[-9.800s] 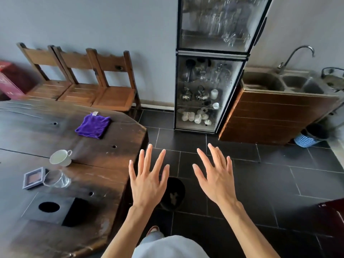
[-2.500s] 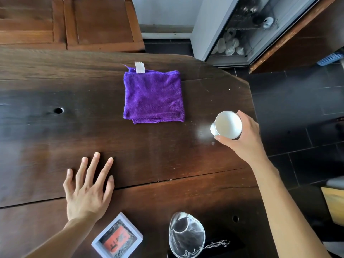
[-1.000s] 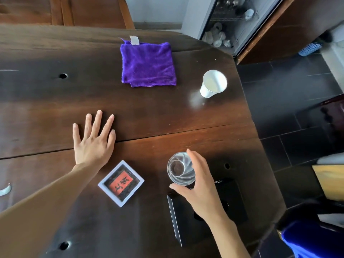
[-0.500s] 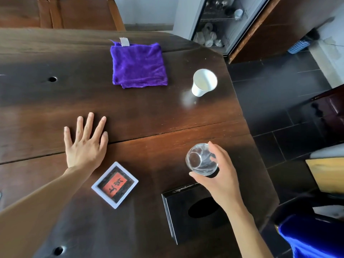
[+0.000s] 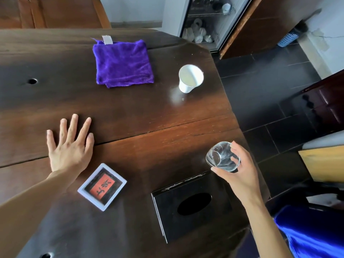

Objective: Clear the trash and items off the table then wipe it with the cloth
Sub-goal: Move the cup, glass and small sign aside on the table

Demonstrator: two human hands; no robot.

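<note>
Presently: right hand (image 5: 240, 170), grip curled round clear drinking glass (image 5: 222, 157) near dark wooden worktop (image 5: 130, 112) edge; left hand (image 5: 69, 146) flat, fingers spread; folded purple cloth (image 5: 122, 64) beside white cup (image 5: 189, 78).

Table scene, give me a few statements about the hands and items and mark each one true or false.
1. The right hand grips the glass. True.
2. The left hand holds the cloth. False: it rests flat on the table; the cloth lies apart.
3. The white cup stands right of the cloth. True.
4. The framed tile sits on the black box. False: it lies beside it, on the table.
</note>
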